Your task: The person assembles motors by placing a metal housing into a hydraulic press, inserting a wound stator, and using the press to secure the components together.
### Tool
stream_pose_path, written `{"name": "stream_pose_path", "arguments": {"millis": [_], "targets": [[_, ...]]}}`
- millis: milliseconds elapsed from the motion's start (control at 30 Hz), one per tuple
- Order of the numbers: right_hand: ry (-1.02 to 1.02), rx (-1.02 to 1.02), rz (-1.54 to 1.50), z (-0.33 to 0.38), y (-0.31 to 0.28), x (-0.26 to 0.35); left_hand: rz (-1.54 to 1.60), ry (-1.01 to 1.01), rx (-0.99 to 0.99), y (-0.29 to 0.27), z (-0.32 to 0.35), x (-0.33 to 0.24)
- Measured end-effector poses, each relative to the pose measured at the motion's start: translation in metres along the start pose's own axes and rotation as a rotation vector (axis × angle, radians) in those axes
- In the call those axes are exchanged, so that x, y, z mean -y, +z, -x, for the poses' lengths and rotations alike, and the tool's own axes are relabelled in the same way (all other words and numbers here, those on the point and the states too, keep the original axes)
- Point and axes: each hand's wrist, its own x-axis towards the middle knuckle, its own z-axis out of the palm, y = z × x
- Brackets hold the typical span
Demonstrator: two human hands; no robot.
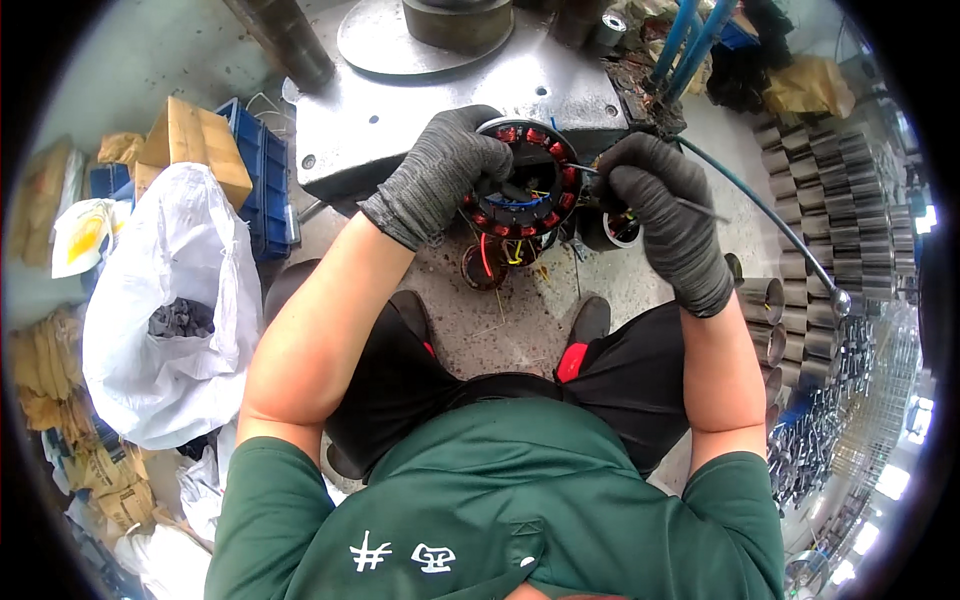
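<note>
A motor stator [571, 182], a ring with red windings round its inside and blue and yellow leads, is held up at the front edge of the metal press bed. My left hand [440, 175], in a dark grey knit glove, grips its left rim with the fingers reaching into the ring. At the stator's right side, my gloved right hand [668, 205] is closed round a thin metal rod [704, 209]. One end of the rod points at the ring; the other sticks out past my palm. The fingertips of my right hand are partly hidden.
The press bed [400, 130] carries a round steel block [460, 25]. More wound parts [485, 266] stand on the floor below the stator. A white sack [165, 350] and a blue crate [262, 185] lie left; stacked metal cylinders [855, 200] and a ball-ended lever [842, 302] are right.
</note>
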Motion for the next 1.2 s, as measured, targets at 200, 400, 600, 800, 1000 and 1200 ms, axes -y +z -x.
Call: {"name": "stream_pose_path", "arguments": {"millis": [200,400,600,800,1000,1200], "targets": [[-0.392,0.064,0.585,-0.008,0.018,-0.013,-0.108,-0.034,-0.072,0.005,-0.011,0.012],[-0.403,0.193,1.07,-0.008,0.035,-0.004,-0.578,0.066,-0.134,0.011,-0.006,0.0],[-0.066,-0.157,-0.1,0.004,-0.003,-0.001,-0.57,0.012,-0.13,0.005,-0.004,-0.004],[0.282,-0.089,0.005,-0.017,-0.008,-0.023,0.007,0.027,0.053,0.002,0.002,0.0],[0.389,0.075,-0.006,-0.015,0.013,-0.023,0.048,0.045,0.176,0.005,0.012,-0.016],[0.261,-0.131,-0.317,-0.016,0.015,-0.029,0.334,0.236,0.08,-0.002,0.013,-0.013]]}}
